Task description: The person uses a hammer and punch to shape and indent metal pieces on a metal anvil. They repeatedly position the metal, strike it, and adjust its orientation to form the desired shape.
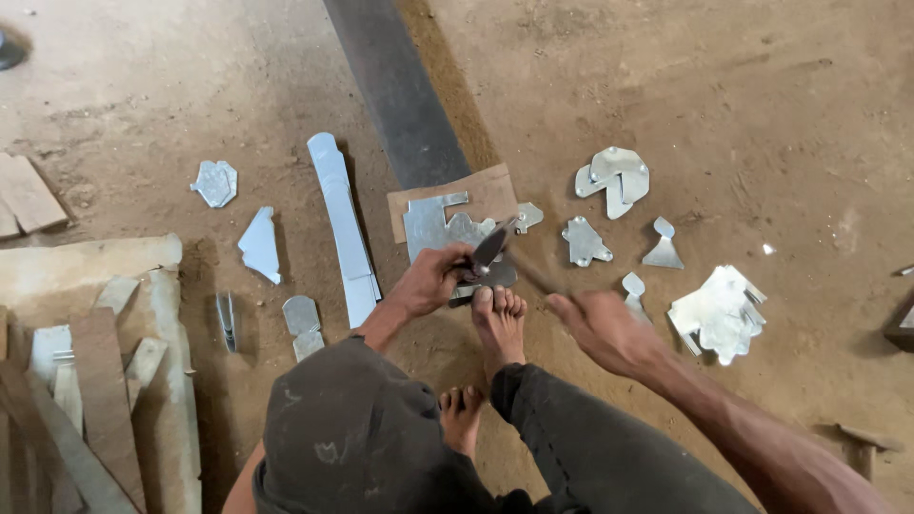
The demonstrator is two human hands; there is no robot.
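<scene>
I sit on a dirt floor. My left hand (430, 278) grips the near edge of a flat sheet metal piece (433, 224), which lies on a brown cardboard sheet (487, 190). Dark metal shears (490, 252) have their blades at that piece. My right hand (602, 328), blurred, is closed on the shears' long upper handle. My bare foot (500, 319) rests with its toes against the shears' lower part; a second bare foot (462, 414) is tucked behind it.
A long metal strip (343, 224) lies to the left, with small offcuts (216, 183) beside it. Cut metal shapes (614, 176) and a pile (719, 309) sit to the right. A dark steel bar (400, 86) runs away ahead. Wooden planks (95, 400) are stacked at left.
</scene>
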